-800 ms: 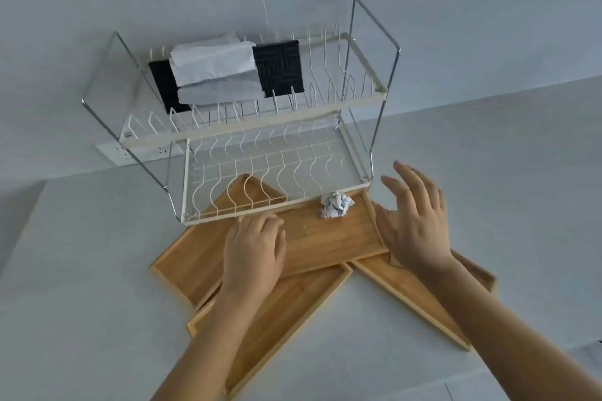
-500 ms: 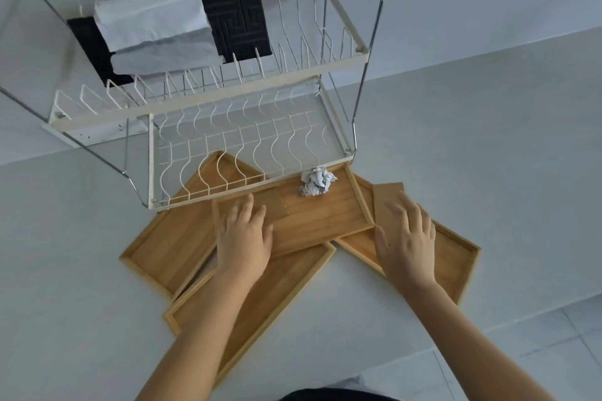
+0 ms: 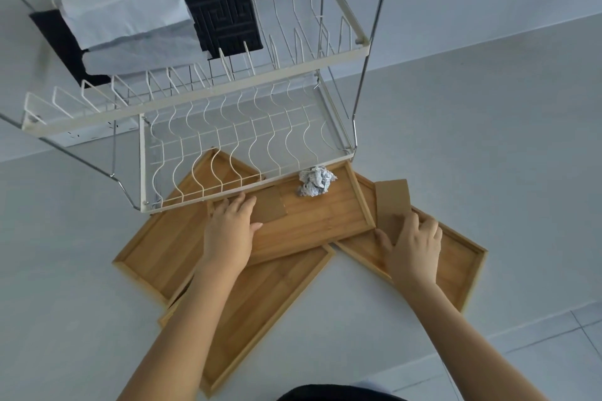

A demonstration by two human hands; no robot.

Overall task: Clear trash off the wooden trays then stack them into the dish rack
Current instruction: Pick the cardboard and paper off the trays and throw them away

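Several wooden trays lie overlapping on the white counter; the top tray (image 3: 325, 221) carries a crumpled paper ball (image 3: 316, 182) and a flat cardboard piece (image 3: 273, 205). My left hand (image 3: 229, 233) lies flat on that tray's left end, its fingers touching this cardboard, gripping nothing. On the right tray (image 3: 456, 257) lies a second cardboard strip (image 3: 391, 200). My right hand (image 3: 413, 246) covers its near end, thumb at one edge and fingers across the top. The white wire dish rack (image 3: 247, 194) stands just behind, its lower tier over the trays' far ends.
The rack's upper tier holds folded white paper towels (image 3: 130, 19) and a black mat (image 3: 224, 13). A wall runs behind the rack. The counter's front edge (image 3: 488, 329) drops to a tiled floor at lower right.
The view has dipped and come closer. Both hands moved forward onto the trays; my right hand came down from the air onto the right cardboard strip and now clasps its near end.
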